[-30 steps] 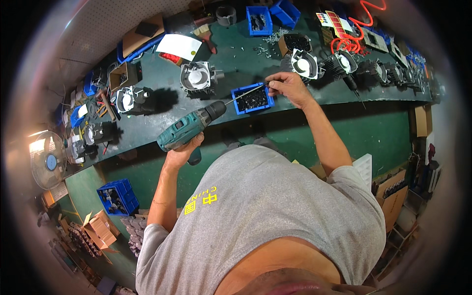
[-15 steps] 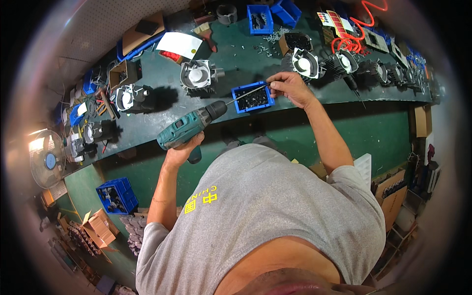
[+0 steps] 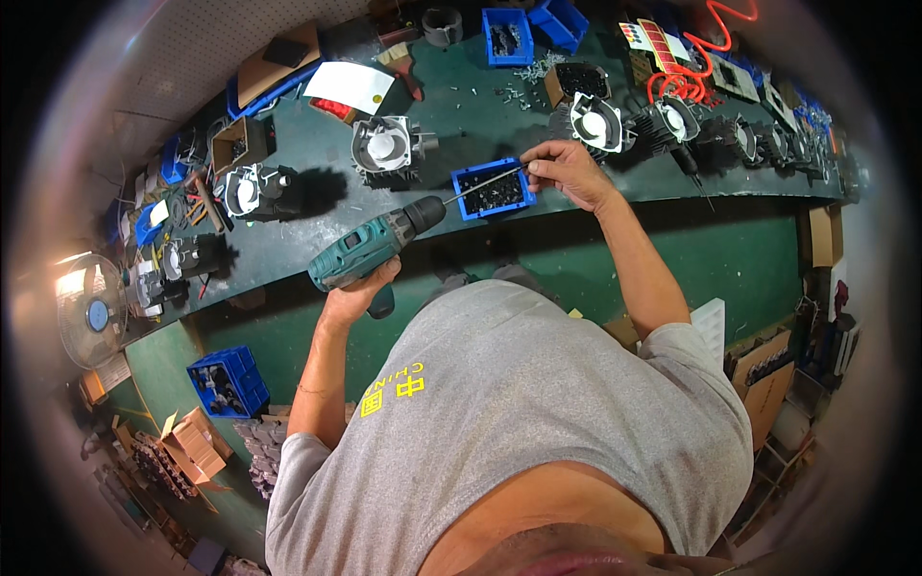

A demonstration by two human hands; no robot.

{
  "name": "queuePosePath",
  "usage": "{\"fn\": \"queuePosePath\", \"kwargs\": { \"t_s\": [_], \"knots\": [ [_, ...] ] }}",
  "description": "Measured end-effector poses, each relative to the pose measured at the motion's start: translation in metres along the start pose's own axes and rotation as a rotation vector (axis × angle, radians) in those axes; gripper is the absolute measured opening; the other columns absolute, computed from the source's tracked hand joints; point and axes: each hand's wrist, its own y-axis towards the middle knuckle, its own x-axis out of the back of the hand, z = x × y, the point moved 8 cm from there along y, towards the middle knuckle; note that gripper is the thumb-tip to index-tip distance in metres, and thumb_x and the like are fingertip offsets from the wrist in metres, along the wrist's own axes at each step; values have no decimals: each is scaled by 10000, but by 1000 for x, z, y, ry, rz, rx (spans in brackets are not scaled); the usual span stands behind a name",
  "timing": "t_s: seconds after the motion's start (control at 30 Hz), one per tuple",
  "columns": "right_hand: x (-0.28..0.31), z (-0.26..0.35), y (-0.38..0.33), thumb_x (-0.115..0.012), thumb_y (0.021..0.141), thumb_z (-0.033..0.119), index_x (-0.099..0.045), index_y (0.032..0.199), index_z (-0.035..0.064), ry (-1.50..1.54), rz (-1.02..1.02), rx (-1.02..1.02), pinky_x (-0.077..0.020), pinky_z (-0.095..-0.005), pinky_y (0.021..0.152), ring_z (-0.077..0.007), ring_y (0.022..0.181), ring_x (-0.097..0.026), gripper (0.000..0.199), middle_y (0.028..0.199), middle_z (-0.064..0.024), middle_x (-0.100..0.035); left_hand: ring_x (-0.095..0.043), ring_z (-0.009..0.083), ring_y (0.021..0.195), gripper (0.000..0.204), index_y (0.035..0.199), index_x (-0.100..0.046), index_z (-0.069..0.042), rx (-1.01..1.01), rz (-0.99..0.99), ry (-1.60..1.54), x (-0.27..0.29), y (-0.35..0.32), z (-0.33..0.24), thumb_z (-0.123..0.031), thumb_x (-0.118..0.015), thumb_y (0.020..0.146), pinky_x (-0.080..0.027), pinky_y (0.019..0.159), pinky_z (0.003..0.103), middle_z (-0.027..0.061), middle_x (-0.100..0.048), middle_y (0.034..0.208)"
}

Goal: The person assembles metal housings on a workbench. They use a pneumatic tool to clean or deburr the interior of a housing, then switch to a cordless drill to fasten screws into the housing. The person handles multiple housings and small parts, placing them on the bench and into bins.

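My left hand (image 3: 357,290) is wrapped round the grip of a teal and black cordless drill (image 3: 357,252). A long thin driver bit (image 3: 473,188) runs from its chuck up to the right, above a small blue bin (image 3: 485,212) of little black parts. At the far end of the bit, my right hand (image 3: 569,177) pinches a small dark screw-like piece between thumb and fingertips; its exact shape is mostly hidden. Behind the drill, a grey motor housing (image 3: 384,149) with a round white centre stands on the green bench, apart from both hands.
More housings line the bench: one on the left (image 3: 248,192), another on the right (image 3: 595,125). Farther back are a cardboard box of dark parts (image 3: 579,83), loose screws (image 3: 516,96), a brush (image 3: 407,74) and blue bins (image 3: 507,38). A coiled orange hose (image 3: 680,88) lies at right.
The drill has shifted very slightly to the right in my left hand. My right hand stays at the bit's tip, almost still.
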Motion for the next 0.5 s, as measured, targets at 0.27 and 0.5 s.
{"fn": "queuePosePath", "kwargs": {
  "t_s": [0.27,0.5],
  "knots": [
    [-1,0,-1,-728,951,74,-689,1173,-34,4,9,-5,-633,-343,798,-163,837,-705,250,981,-108,-715,-609,120,908,260,1123,-714,-95,-3,12,-15,-4,0,-5,-242,-811,931,-526,824,320,-18,-677,988],
    [-1,-2,-1,-736,949,81,-691,1173,-26,7,9,-14,-632,-336,795,-151,836,-700,253,986,-108,-723,-604,121,917,276,1133,-714,-93,20,10,-3,-3,1,0,-252,-813,930,-521,833,316,-19,-676,999]
  ]
}}
